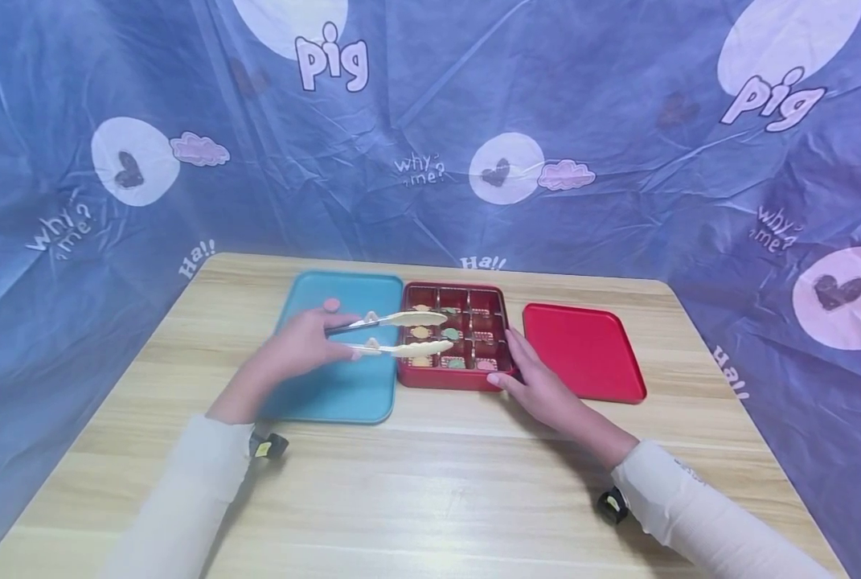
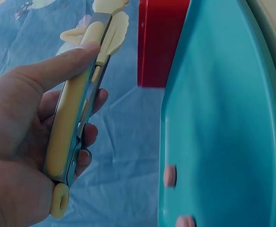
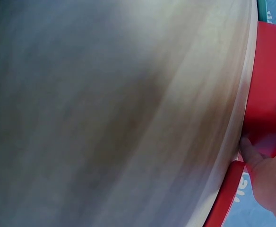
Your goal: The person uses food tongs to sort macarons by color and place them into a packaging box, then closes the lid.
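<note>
My left hand [image 1: 296, 346] grips a pair of tongs [image 1: 419, 349] with cream handles and cream scalloped tips; thumb and fingers wrap the handles in the left wrist view. The tongs' arms are spread, their tips over the left part of a red divided box [image 1: 455, 382]. Small yellow, green and pink pieces lie in several of its compartments. Below the tongs lies a blue tray [image 1: 350, 402], with a pink round piece [image 1: 331, 305] toward its back. My right hand [image 1: 546, 390] touches the box's front right corner, thumb at the front, straight fingers along the right side.
A flat red lid [image 1: 582, 354] lies on the wooden table [image 1: 430, 490] to the right of the box. Blue tray and box stand side by side. A printed blue cloth [image 1: 430, 96] hangs behind the table.
</note>
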A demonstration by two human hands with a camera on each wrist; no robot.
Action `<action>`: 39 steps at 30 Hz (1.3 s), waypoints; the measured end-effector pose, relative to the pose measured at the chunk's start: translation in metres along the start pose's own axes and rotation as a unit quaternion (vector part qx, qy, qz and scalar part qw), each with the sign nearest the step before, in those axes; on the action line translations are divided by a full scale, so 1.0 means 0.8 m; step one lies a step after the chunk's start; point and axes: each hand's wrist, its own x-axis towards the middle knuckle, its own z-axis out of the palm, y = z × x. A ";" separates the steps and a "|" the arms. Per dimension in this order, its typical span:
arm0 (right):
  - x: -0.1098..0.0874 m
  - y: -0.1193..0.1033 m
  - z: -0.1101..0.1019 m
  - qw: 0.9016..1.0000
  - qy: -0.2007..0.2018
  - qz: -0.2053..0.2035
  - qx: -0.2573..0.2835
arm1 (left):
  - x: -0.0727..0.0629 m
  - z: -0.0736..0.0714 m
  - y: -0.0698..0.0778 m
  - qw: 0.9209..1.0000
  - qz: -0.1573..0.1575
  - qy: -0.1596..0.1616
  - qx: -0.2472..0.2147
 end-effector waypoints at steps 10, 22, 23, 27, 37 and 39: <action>0.000 -0.001 0.000 1.000 0.000 0.011 0.001 | -0.026 -0.028 -0.045 0.999 -0.029 0.038 -0.003; 0.001 0.001 0.001 1.000 -0.001 0.009 -0.009 | -0.054 -0.051 -0.085 0.996 -0.079 0.052 0.008; 0.001 0.001 0.001 1.000 -0.001 0.010 -0.008 | -0.055 -0.052 -0.087 0.995 -0.082 0.054 0.010; -0.001 0.000 0.001 1.000 -0.001 0.013 -0.005 | -0.060 -0.058 -0.094 0.993 -0.100 0.063 0.009; -0.002 -0.001 0.000 1.000 -0.002 0.015 0.001 | -0.063 -0.071 -0.118 0.991 -0.110 0.073 0.026; -0.002 -0.002 0.000 1.000 -0.002 0.015 0.002 | -0.063 -0.072 -0.124 0.991 -0.109 0.072 0.034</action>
